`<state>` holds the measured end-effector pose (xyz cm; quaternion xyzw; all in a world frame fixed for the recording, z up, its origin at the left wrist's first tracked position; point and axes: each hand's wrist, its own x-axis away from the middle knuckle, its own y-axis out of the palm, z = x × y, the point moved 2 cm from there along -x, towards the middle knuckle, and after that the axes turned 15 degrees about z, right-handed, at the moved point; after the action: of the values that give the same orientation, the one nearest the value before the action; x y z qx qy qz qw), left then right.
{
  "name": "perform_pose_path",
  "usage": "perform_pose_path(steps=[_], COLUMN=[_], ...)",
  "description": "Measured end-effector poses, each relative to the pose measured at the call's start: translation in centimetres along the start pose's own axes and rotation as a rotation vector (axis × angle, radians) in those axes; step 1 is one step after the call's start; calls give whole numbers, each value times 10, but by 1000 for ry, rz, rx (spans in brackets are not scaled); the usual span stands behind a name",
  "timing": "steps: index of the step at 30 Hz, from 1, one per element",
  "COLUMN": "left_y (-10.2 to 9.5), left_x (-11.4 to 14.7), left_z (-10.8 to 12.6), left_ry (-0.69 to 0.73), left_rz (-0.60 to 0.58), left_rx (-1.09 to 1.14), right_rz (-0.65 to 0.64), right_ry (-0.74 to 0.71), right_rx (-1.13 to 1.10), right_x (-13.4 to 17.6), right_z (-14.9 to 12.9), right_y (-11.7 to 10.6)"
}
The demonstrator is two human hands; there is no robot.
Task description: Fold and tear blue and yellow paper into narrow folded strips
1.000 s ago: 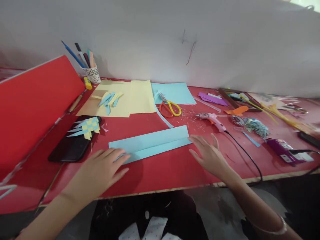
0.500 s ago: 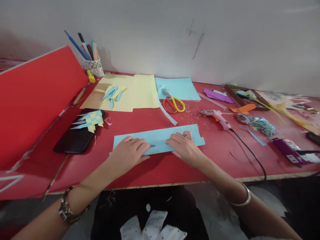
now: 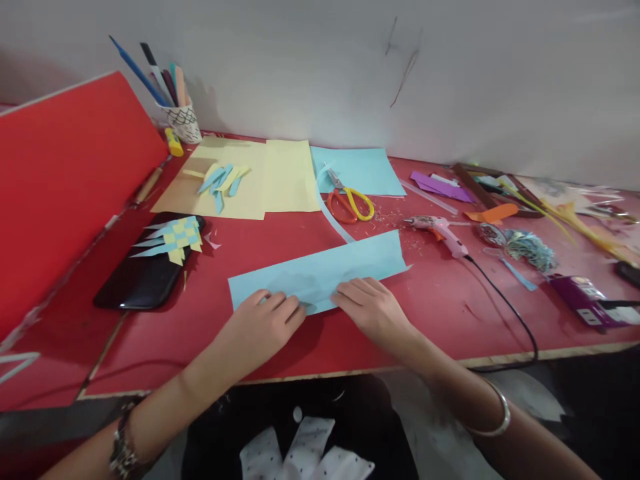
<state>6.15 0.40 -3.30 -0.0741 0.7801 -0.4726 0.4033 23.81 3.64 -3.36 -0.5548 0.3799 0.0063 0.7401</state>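
Note:
A folded strip of light blue paper (image 3: 320, 263) lies slantwise in front of me, its right end higher than its left. My left hand (image 3: 273, 320) has its fingers curled over the near edge, left of the middle. On the same edge, farther right, my right hand (image 3: 370, 307) pinches the paper with bent fingers. Both thumbs are mostly hidden. Just beyond the sheet are a thin blue paper strip (image 3: 340, 227) and scissors with red and yellow handles (image 3: 361, 203).
At left, a woven paper piece (image 3: 175, 233) rests on a black phone (image 3: 135, 287), near a red board (image 3: 65, 200). Yellow sheets (image 3: 290, 177) and a blue sheet (image 3: 360, 167) lie at the back. A pink glue gun (image 3: 445, 237) with its cord is on the right.
The blue paper's far edge has moved farther from me and more of its surface shows above my fingers. My right fingers have closed down on the near edge. The view has shifted slightly.

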Motion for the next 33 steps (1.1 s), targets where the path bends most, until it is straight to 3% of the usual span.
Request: perform_pose_path(steps=[8, 16, 25, 33], left_y=[-3, -4, 1, 1], left_x=[11, 21, 27, 27], left_z=[3, 0, -4, -6], left_ry=[-158, -214, -498, -613], left_rz=[28, 11, 19, -15], left_rx=[71, 160, 278, 277], right_rz=[-55, 13, -36, -96], right_ry=[153, 133, 186, 227], right_rx=[-180, -328, -360, -305], right_x=[6, 2, -7, -10], right_z=[-5, -3, 2, 4], right_y=[-1, 6, 8, 13])
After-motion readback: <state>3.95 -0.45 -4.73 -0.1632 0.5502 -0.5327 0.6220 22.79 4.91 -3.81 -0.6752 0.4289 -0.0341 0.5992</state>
